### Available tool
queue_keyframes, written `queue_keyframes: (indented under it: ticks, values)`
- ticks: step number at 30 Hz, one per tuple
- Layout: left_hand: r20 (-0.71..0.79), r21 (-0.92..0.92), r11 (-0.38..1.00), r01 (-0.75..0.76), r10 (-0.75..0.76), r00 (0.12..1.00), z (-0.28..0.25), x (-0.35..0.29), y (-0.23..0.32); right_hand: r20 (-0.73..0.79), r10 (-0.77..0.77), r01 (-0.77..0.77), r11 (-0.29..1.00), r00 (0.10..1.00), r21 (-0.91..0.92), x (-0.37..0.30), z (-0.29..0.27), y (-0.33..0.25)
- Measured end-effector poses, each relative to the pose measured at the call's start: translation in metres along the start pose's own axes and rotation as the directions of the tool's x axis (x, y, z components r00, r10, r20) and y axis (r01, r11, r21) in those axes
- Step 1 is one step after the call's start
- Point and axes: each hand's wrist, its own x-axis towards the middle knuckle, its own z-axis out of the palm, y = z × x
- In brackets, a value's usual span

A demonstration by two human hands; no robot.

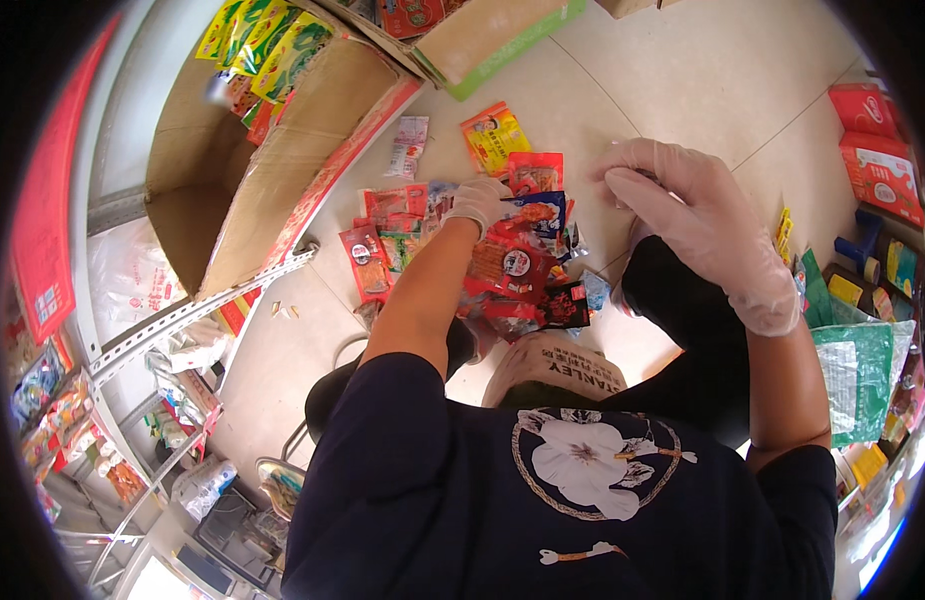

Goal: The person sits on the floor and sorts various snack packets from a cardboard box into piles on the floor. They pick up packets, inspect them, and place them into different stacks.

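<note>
In the head view, a mixed heap of packets (510, 265), mostly red, lies on the pale floor (702, 65) in front of the person, between the feet and a cardboard carton (327, 125). The left hand (475, 205), in a thin clear glove, reaches down into the heap's upper part; its fingertips are lost among the wrappers, so I cannot tell whether it grips one. The right hand (687, 205), gloved alike, is raised to the right of the heap, fingers curved toward the thumb; whether anything is pinched there is unclear. Yellow-and-green packets (287, 55) already stand bunched at the carton's far end. A yellow-and-orange packet (496, 137) lies at the heap's upper edge. With so many loose, overlapping packets, much appears left to handle.
</note>
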Motion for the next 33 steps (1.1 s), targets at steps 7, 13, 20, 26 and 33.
queue_keyframes:
  ticks: [7, 13, 20, 26, 33]
  values:
    - [-0.162, -0.148, 0.989, 0.018, -0.043, 0.986, -0.028, -0.059, 0.033, 0.061, 0.202, -0.192, 0.971, 0.978, -0.141, 0.005, -0.01, 0.029]
    - [-0.311, -0.101, 0.995, -0.007, -0.025, 0.95, -0.03, -0.073, 0.04, 0.153, 0.196, -0.152, 0.953, 0.969, -0.263, 0.009, -0.01, 0.028]
    - [-0.497, -0.537, 0.826, -0.173, -0.144, 0.856, -0.103, -0.127, 0.044, 0.036, -0.165, 0.166, 0.912, 0.986, -0.376, 0.016, -0.003, 0.055]
    - [-0.566, -0.759, 0.509, -0.406, -0.209, 0.798, -0.146, -0.189, 0.067, 0.032, -0.219, 0.221, 0.969, 0.975, -0.114, 0.018, 0.018, 0.019]
    - [-0.479, -0.861, 0.021, -0.508, -0.37, 0.796, -0.153, -0.213, 0.06, -0.031, -0.108, 0.112, 0.969, 0.994, 0.222, 0.02, 0.016, 0.012]
